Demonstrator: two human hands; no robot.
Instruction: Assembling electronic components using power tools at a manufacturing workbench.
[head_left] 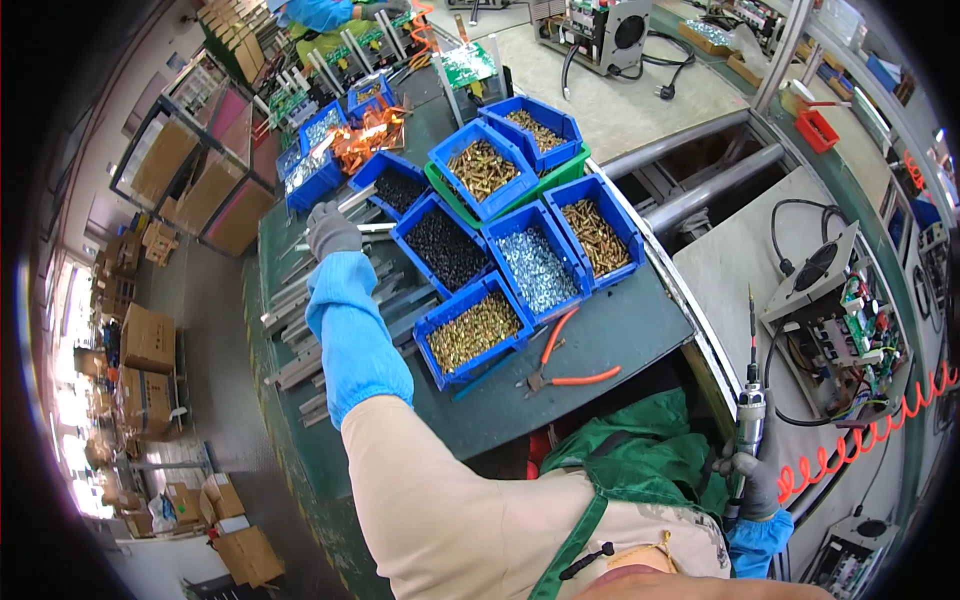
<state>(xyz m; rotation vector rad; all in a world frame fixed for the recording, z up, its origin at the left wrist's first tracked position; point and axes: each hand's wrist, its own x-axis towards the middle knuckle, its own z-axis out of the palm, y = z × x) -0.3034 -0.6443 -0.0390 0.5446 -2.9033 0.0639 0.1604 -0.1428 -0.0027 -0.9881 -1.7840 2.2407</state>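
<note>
Fingers (742,464) of the right hand (756,487), in a gray glove, are wrapped around a silver power screwdriver (751,418). It is beside the table, and its long thin tip points away from the body. A curly orange hose (852,448) runs near that hand. On the dark green table (630,330), pliers (562,379) with orange handles lie open. Just past them sit blue bins with gold bits (472,332), silver bits (538,268) and black bits (440,245). Long metal bars (298,372) lie to the left of the bins. Farther out is the left hand (332,232), gloved in gray too, right by a shiny metal strip (357,198). I cannot tell if its fingers pinch the strip. Beyond it are copper-colored parts (368,142) and a green circuit board (468,65).
</note>
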